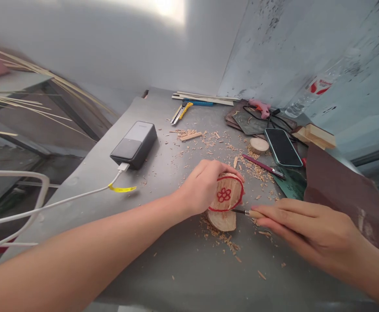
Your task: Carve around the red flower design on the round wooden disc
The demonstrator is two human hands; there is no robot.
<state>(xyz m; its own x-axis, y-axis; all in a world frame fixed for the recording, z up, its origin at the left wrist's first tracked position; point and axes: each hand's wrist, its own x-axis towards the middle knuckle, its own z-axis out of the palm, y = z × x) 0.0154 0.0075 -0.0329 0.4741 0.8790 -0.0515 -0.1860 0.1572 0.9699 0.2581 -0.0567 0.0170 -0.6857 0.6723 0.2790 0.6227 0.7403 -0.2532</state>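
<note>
My left hand (pixel 202 185) is closed around the left side of a round wood slice (pixel 233 198), which is tilted up towards me. A red ring runs along the slice's edge, with a red flower outline in its middle. Beneath it lies a second wood slice (pixel 223 221), partly covered. In my right hand (pixel 309 229) is a carving tool (pixel 253 214) with a pale wooden handle and a thin dark shaft. Its tip meets the lower edge of the upper slice; the exact blade shape is hidden. Wood shavings (pixel 231 246) lie around both slices.
A power bank (pixel 134 145) with a white cable stands at the left. Farther back lies a yellow utility knife (pixel 181 112). To the right are a phone (pixel 283 147), a dark red pen (pixel 263 166), a small wood slice (pixel 259 145), a pink glue gun (pixel 260 108) and a plastic bottle (pixel 316 89).
</note>
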